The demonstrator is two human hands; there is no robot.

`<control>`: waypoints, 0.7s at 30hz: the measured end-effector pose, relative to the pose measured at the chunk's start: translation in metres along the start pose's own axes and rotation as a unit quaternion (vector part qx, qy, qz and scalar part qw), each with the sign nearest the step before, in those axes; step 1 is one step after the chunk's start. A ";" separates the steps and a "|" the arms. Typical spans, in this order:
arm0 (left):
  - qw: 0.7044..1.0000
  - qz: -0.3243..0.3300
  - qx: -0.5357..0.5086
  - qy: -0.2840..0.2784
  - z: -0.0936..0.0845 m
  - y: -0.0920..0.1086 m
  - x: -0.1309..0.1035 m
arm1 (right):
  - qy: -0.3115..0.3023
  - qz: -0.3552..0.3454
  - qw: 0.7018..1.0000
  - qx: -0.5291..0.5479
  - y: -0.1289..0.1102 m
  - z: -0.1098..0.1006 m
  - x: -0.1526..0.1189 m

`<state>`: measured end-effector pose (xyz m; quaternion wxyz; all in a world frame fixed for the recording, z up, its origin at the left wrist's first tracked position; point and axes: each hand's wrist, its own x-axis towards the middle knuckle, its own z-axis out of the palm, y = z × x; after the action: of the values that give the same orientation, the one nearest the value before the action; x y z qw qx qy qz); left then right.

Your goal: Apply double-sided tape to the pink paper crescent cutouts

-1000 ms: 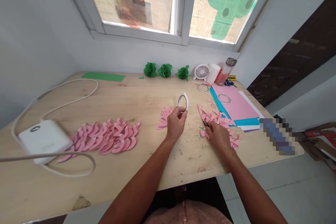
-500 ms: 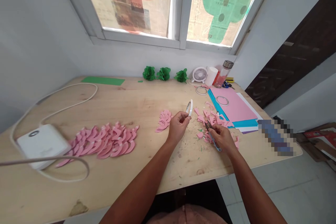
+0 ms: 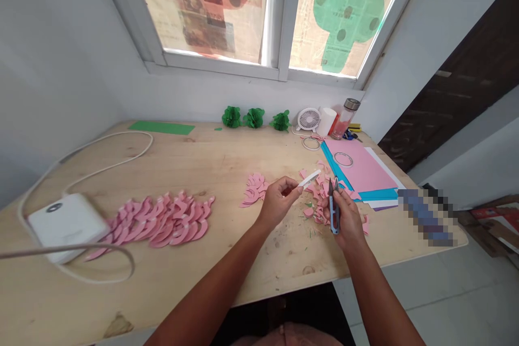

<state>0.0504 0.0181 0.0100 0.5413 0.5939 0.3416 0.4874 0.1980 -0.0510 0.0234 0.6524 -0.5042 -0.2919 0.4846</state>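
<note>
Many pink paper cutouts are piled at left, with a smaller batch set nearer the hands; presumably light, floppy, easily creased. Left hand: narrow tape roll is pinched at one side, held up to the right of that batch; likely light, sticky-faced, best taken by the rim. Pink paper scraps are strewn nearby. Right hand: thread snips are gripped by the handles, blades clear; probably springy, sharp, best held low.
</note>
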 end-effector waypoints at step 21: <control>0.997 0.015 0.038 -0.071 -0.012 0.004 -0.027 | 0.048 -0.146 0.957 -0.248 -0.016 0.038 -0.004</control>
<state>0.0309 -0.0036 0.0072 0.5343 0.6520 0.3118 0.4385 0.1694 -0.0411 0.0512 0.5841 -0.6244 -0.4418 0.2718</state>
